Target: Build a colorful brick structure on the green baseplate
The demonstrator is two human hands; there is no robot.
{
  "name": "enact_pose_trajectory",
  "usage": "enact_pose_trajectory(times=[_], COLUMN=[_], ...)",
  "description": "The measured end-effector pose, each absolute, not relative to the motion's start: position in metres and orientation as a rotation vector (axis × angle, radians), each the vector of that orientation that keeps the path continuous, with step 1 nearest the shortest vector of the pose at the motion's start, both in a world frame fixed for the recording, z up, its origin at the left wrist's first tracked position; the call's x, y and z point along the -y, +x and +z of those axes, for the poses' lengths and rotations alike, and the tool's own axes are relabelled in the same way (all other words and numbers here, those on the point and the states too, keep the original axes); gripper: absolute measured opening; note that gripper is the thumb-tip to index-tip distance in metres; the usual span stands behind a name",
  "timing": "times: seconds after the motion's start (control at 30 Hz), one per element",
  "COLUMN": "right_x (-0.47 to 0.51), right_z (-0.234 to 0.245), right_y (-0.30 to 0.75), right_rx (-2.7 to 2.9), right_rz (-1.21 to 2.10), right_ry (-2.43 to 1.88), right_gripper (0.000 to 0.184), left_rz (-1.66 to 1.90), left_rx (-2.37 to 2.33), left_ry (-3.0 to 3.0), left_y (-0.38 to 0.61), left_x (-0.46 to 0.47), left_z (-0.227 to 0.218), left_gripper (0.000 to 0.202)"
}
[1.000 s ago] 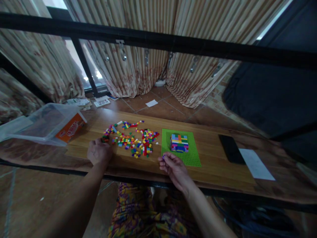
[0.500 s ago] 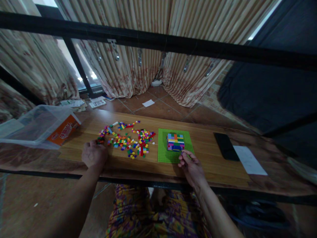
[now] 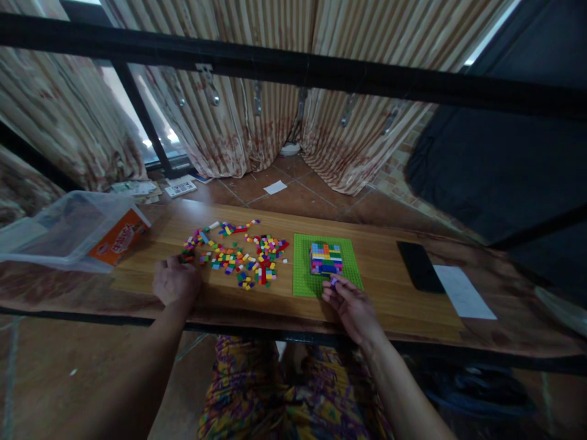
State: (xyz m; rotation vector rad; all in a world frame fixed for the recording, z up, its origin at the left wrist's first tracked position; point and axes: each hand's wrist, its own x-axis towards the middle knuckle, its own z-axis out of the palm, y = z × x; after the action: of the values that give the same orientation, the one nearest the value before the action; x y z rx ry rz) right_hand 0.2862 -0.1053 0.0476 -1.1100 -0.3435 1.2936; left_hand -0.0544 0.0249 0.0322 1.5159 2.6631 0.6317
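Head view: right hand (image 3: pixel 352 307) holds small purple plastic brick (image 3: pixel 334 282) in fingertip pinch, near multicoloured box-shaped brick assembly (image 3: pixel 326 258). Left hand (image 3: pixel 177 281) grip: indeterminable.

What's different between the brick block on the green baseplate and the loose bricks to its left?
The brick block is one compact, joined mass, while the loose bricks lie scattered. The brick block sits on the green baseplate; the loose bricks lie on the wooden board. The brick block covers a smaller area than the loose bricks. Both mix many colours, yellow and green among them.
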Motion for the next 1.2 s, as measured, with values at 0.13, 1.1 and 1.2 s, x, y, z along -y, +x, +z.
enact_pose_trajectory(times=[0.13,1.1,1.2], right_x=[0.095,0.013,0.02], right_z=[0.049,0.043,0.049], right_y=[0.252,0.209,0.21], right_rx=[0.385,0.523,0.486], right_rz=[1.389,1.508,1.59], right_ry=[-1.112,-0.931,-0.862], right_gripper=[0.031,0.027,0.024], left_rz=[0.616,0.694,0.706], left_rx=[-2.699,-2.674,-2.677], left_ry=[1.517,1.521,1.517], left_y=[-0.055,-0.056,-0.057], left_x=[-0.026,-0.024,-0.024], left_z=[0.028,0.025,0.024], left_gripper=[0.036,0.034,0.034])
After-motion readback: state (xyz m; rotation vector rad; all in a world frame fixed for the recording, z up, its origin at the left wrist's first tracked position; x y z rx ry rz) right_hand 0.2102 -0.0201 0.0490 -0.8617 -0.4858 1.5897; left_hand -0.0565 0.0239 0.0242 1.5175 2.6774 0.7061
